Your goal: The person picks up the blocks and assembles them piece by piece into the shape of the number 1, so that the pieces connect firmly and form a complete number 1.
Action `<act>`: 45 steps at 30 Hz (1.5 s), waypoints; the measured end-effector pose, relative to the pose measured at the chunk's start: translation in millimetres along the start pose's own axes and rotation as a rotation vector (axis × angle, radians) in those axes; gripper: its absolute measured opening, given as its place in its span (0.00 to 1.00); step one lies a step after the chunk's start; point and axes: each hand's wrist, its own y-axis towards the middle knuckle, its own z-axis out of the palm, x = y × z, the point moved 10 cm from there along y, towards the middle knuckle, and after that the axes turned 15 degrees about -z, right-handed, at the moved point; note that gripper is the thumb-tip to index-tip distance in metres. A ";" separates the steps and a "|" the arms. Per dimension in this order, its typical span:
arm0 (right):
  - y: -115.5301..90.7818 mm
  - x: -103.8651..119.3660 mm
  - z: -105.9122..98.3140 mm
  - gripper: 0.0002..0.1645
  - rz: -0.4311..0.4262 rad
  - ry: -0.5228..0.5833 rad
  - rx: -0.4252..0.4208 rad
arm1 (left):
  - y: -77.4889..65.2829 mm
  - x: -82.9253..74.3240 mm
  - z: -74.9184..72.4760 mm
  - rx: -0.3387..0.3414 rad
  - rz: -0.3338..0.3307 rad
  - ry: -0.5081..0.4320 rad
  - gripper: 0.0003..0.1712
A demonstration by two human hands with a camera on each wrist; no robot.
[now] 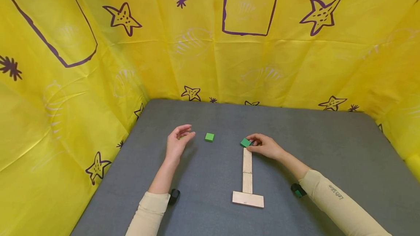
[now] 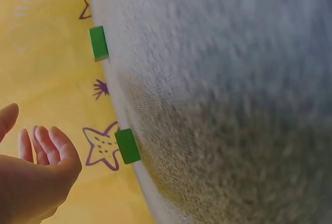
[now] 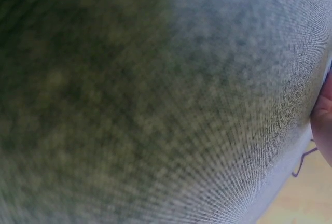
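Observation:
My right hand (image 1: 266, 146) pinches a dark green block (image 1: 245, 142) at the far end of a row of wooden planks. Two pale planks, the farther plank (image 1: 247, 160) and the nearer plank (image 1: 247, 183), lie end to end. A crosswise plank (image 1: 248, 199) touches their near end, forming an upside-down T. To the left, my left hand (image 1: 176, 144) hovers with loosely bent fingers, holding nothing. A light green block (image 1: 209, 137) lies to its right; another green block is mostly hidden behind its fingers. The left wrist view shows two green blocks, an upper block (image 2: 97, 43) and a lower block (image 2: 127, 146).
A grey tabletop (image 1: 210, 170) lies under everything. Yellow cloth (image 1: 203, 61) printed with purple starfish and fish surrounds its back and sides. Dark bands, the left band (image 1: 174, 196) and the right band (image 1: 298, 190), sit at the wrists.

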 end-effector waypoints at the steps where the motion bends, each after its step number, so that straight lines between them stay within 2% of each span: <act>1: 0.0 0.2 -0.1 0.25 -0.001 -0.001 -0.001 | 1.2 0.1 -0.9 -0.005 -0.002 0.000 0.20; 7: -0.1 1.0 -0.2 0.25 -0.004 -0.011 0.002 | 9.7 2.6 -5.3 -0.014 -0.012 0.021 0.23; 14: -0.3 0.9 -0.4 0.25 -0.008 -0.018 0.006 | 18.9 4.4 -10.0 -0.042 -0.024 0.093 0.23; 23: -1.1 -1.3 -0.3 0.25 0.003 -0.018 0.007 | 23.4 2.1 -19.7 -0.110 -0.001 0.315 0.24; 36: -1.3 0.0 0.2 0.25 -0.003 -0.018 0.008 | 31.9 2.9 -23.9 -0.118 0.045 0.591 0.27; 41: -0.6 0.4 0.2 0.25 -0.004 -0.020 0.005 | 33.6 6.5 -23.3 -0.109 0.035 0.695 0.30; 45: 0.1 1.4 -0.2 0.25 -0.003 -0.021 0.002 | 33.8 9.4 -23.5 -0.102 0.015 0.731 0.32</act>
